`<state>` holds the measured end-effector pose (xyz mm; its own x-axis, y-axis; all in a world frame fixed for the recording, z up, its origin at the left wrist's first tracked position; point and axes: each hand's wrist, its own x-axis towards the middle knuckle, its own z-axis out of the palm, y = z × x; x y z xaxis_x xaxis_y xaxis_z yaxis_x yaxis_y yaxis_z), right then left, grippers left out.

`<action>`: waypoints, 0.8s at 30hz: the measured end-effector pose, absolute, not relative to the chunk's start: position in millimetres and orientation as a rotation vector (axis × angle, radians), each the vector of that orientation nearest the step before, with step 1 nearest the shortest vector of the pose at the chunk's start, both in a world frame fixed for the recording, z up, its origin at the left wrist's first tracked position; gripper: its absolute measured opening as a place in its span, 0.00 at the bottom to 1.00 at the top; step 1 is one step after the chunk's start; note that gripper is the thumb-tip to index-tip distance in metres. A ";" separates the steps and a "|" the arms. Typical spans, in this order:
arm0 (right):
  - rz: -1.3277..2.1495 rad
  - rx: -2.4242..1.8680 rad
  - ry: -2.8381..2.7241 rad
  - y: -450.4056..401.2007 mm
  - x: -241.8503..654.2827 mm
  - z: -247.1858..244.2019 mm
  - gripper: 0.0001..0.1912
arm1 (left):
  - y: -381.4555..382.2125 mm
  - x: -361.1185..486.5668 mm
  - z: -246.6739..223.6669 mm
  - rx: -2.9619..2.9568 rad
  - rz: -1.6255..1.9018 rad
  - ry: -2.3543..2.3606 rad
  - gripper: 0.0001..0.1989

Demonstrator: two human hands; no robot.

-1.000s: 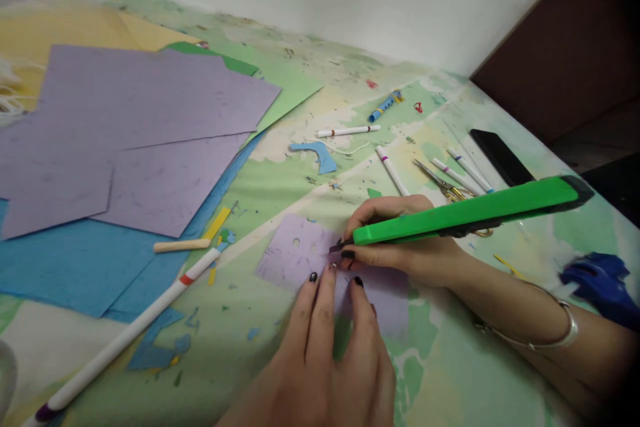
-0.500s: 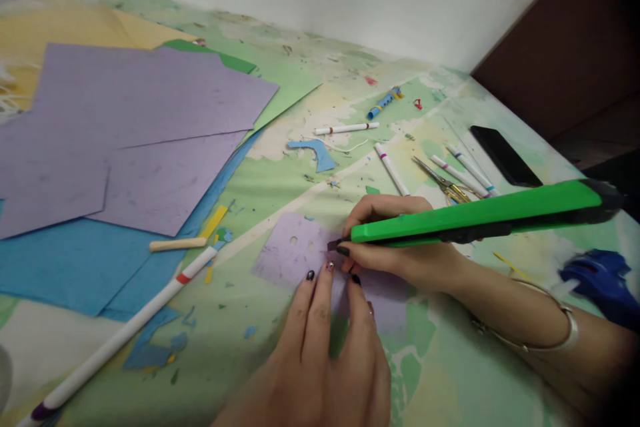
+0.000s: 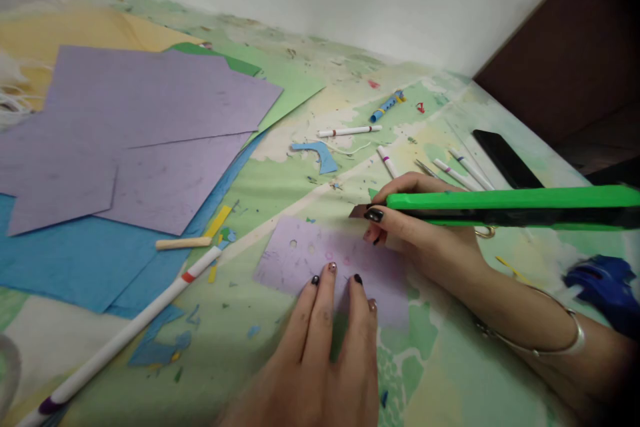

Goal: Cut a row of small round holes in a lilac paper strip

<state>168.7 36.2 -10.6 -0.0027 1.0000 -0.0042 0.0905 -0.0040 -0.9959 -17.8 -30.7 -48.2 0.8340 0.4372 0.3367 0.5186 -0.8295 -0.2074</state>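
A small purple foam-like sheet [image 3: 295, 260] lies on the patterned tablecloth, with a row of small round holes and pink circle marks across it. My left hand [image 3: 330, 340] rests on its near edge, fingers spread and pressing flat. In my right hand [image 3: 425, 233] is a green utility knife [image 3: 510, 200], gripped close to its blade. The short dark blade points left and hangs above the sheet's far edge, apart from it. My right hand covers the sheet's far right part.
Purple sheets [image 3: 150, 93] overlap blue ones [image 3: 70, 260] at left. A long white stick [image 3: 135, 320] and a wooden stick [image 3: 184, 243] lie nearby. White markers [image 3: 350, 131], a phone [image 3: 505, 157], a blue rolled piece [image 3: 385, 108] and a dark blue tool [image 3: 600, 287] lie farther right.
My right hand has lifted the knife blade off the purple sheet and moved it up and to the right, uncovering the pink circles. My left hand has stayed nearly in place.
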 end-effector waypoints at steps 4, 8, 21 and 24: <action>1.159 -1.246 -1.445 36.9 169.4 -8.1 0.10 | -31.0 -16.9 -48.8 -2.686 -0.397 -0.749 0.21; 1.325 -1.222 -1.673 43.8 172.8 -13.8 0.08 | -31.0 -15.3 -48.5 -2.674 -0.398 -0.732 0.21; 1.487 -1.216 -1.649 51.6 175.3 -17.3 0.10 | -33.3 -13.4 -50.2 -2.673 -0.339 -0.738 0.23; 1.473 -1.212 -1.669 52.1 175.7 -17.8 0.10 | -33.3 -13.2 -48.9 -2.675 -0.324 -0.744 0.24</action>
